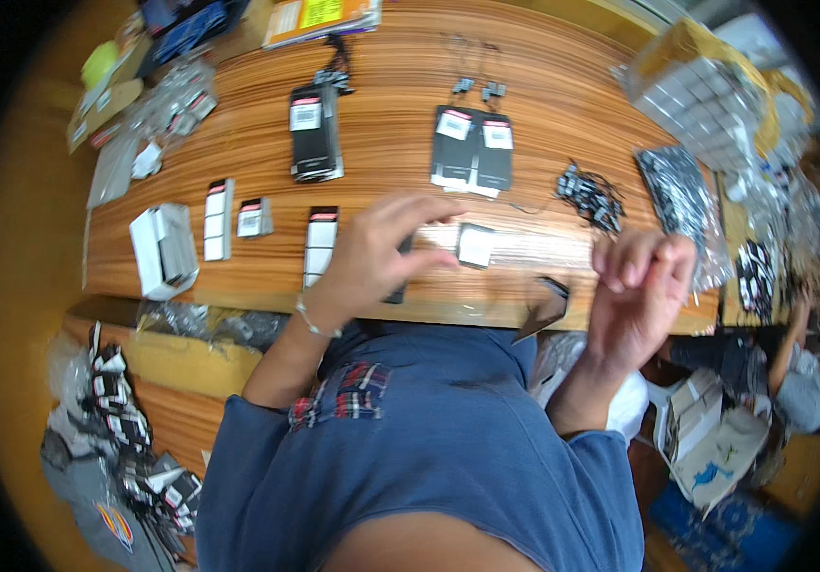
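Observation:
My left hand point(378, 250) is over the table near its front edge, thumb and forefinger apart with a gap between them. Beneath it a dark card tag point(396, 294) shows in part. Just right of its fingertips lies a small stack of white labels point(475, 245). My right hand point(640, 286) is raised at the right, fingers curled in toward the thumb; what they hold, if anything, cannot be made out. Between my hands, a dark tag point(549, 307) tilts at the table edge, smeared by motion. A heap of black strings point(589, 195) lies beyond my right hand.
Black hang tags with white labels stand in a pile point(313, 133) and a pair point(473, 148). Label strips point(218, 219) and a white box point(164, 251) are at left. Plastic bags point(677, 191) and a taped bundle point(700, 95) line the right. Another person point(800, 381) sits far right.

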{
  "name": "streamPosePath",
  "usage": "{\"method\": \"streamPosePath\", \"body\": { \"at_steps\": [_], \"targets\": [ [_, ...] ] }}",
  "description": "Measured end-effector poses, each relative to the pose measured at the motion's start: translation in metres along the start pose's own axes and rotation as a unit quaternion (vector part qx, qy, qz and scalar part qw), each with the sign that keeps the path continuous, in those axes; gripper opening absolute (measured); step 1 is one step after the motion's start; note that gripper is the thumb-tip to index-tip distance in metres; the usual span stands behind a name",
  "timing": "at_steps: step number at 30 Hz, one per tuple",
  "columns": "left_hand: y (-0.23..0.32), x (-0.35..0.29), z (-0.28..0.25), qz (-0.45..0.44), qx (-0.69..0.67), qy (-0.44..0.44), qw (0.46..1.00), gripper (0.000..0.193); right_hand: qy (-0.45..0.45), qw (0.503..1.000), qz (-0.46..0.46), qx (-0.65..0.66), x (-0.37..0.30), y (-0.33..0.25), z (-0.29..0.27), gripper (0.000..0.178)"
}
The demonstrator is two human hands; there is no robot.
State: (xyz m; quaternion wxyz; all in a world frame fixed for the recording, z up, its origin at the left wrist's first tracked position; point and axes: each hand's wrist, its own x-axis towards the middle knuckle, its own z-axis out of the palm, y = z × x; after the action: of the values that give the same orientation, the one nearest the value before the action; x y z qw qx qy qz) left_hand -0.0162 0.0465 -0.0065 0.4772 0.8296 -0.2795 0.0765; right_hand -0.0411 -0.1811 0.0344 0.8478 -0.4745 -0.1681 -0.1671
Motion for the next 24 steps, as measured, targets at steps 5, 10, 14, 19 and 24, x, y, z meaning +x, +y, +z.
{"method": "streamPosePath", "body": {
  "at_steps": [5,10,14,19,24],
  "targets": [
    [-0.054,-0.030,-0.070,-0.201,0.167,-0.100,0.960,0.036,-0.020,0.999,0.014,-0.036,-0.011,-0.015,-0.014,0.010],
    [-0.073,-0.054,-0.074,-0.231,0.209,-0.070,0.948,0.045,-0.012,0.997,0.014,-0.078,-0.008,-0.022,-0.024,0.009],
    [-0.070,-0.054,-0.075,-0.219,0.220,-0.078,0.947,0.054,-0.012,0.996,0.044,-0.080,-0.007,-0.018,-0.026,0.011],
    [-0.064,-0.052,-0.071,-0.139,0.254,-0.033,0.957,0.046,-0.014,0.990,0.097,-0.098,-0.009,-0.013,-0.020,0.011],
    [-0.023,-0.031,-0.044,-0.220,-0.166,0.098,0.956,0.022,-0.011,0.972,0.165,-0.169,-0.018,-0.011,0.002,0.020]
  ]
}}
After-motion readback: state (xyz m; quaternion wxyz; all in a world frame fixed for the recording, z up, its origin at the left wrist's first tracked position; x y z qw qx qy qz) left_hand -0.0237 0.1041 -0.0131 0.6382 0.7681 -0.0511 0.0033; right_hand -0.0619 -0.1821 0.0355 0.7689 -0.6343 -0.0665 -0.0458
